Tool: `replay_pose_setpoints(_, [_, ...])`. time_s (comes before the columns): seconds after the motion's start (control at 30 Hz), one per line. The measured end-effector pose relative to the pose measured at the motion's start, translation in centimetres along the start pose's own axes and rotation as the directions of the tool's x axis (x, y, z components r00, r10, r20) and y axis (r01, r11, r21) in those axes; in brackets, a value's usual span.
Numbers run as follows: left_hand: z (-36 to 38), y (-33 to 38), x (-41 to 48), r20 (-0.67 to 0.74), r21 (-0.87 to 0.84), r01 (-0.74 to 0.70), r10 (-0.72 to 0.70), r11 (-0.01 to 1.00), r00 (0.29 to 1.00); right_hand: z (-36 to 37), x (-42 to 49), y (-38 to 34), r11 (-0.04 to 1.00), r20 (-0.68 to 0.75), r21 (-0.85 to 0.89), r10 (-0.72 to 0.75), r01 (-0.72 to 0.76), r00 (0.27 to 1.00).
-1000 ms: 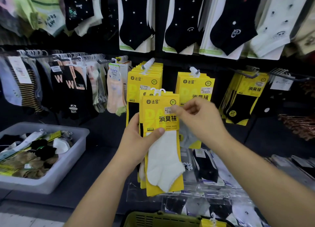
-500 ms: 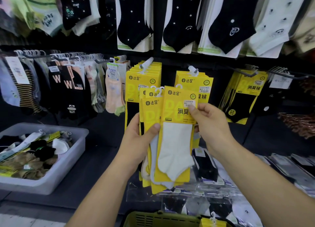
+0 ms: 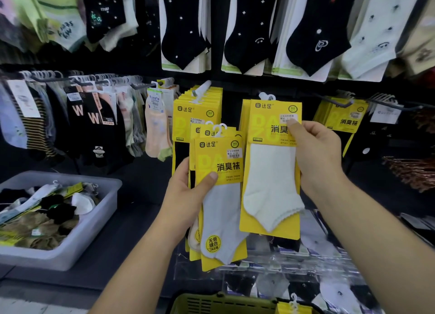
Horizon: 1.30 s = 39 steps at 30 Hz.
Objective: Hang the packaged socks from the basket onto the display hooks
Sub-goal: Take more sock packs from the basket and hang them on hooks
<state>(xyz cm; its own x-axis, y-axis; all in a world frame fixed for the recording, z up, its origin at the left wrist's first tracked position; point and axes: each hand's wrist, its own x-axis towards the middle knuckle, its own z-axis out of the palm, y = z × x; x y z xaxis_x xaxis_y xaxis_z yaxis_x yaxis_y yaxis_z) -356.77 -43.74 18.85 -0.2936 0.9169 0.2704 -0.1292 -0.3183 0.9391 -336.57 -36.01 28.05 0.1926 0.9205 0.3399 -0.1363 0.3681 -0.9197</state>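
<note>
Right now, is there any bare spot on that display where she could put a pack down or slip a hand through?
One bare patch: the dark shelf between the grey bin and the left hand. Another: the dark panel right of the right hand, below the yellow packs. The hooks above and the clear trays below are crowded.

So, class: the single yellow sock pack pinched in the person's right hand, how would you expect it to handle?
The yellow sock pack probably stays fairly stiff: its flat card hangs straight from the right hand. Likely light, since a fingertip pinch carries it. The white sock's toe overhangs the card, so that part should flop.
</note>
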Motion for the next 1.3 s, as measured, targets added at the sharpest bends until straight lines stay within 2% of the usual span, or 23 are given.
replay_pose_setpoints(0.17, [-0.2, -0.1, 0.1, 0.002, 0.004, 0.004, -0.004, 1.000, 1.000, 0.0, 0.5, 0.7, 0.998, 0.009, -0.060, 0.005, -0.004, 1.000])
replay_pose_setpoints(0.47, [-0.9, 0.2, 0.2, -0.012, 0.022, -0.002, 0.003, 1.000, 1.000, -0.6, 1.8, 4.0, 0.943, 0.006, -0.301, -0.144, 0.140, 0.990])
replay_pose_setpoints(0.63, [-0.6, 0.3, 0.1, 0.006, -0.004, 0.007, -0.007, 1.000, 1.000, -0.6, 1.1, 4.8, 0.929, -0.095, -0.361, -0.123, 0.081, 0.988])
replay_pose_setpoints(0.7, [-0.4, 0.3, 0.1, 0.021, -0.010, 0.011, -0.011, 1.000, 1.000, -0.4, 0.0, 4.6, 0.917, -0.061, -0.380, -0.153, 0.119, 0.986])
replay_pose_setpoints(0.77, [-0.2, 0.3, 0.0, 0.033, 0.000, 0.009, -0.009, 1.000, 0.999, 0.2, -1.2, 4.2, 0.916, 0.033, -0.366, -0.163, 0.164, 0.986])
replay_pose_setpoints(0.9, [0.4, 0.3, -0.4, 0.043, -0.002, -0.011, 0.011, 1.000, 0.999, 1.8, -3.1, 3.1, 0.942, 0.261, -0.328, 0.015, 0.075, 0.965])
replay_pose_setpoints(1.0, [0.6, 0.2, -0.5, 0.043, -0.046, -0.018, 0.020, 0.999, 0.999, 1.8, -3.4, 2.7, 0.948, 0.270, -0.318, 0.066, 0.024, 0.960])
replay_pose_setpoints(1.13, [0.8, 0.2, -0.6, 0.056, -0.098, -0.004, 0.010, 0.995, 0.998, 1.3, -3.3, 3.0, 0.974, 0.307, -0.212, 0.143, -0.079, 0.941])
replay_pose_setpoints(1.3, [1.0, 0.3, -0.6, 0.090, -0.153, 0.045, -0.032, 0.987, 0.995, 0.7, -2.9, 3.1, 0.979, 0.273, -0.104, 0.195, -0.173, 0.942])
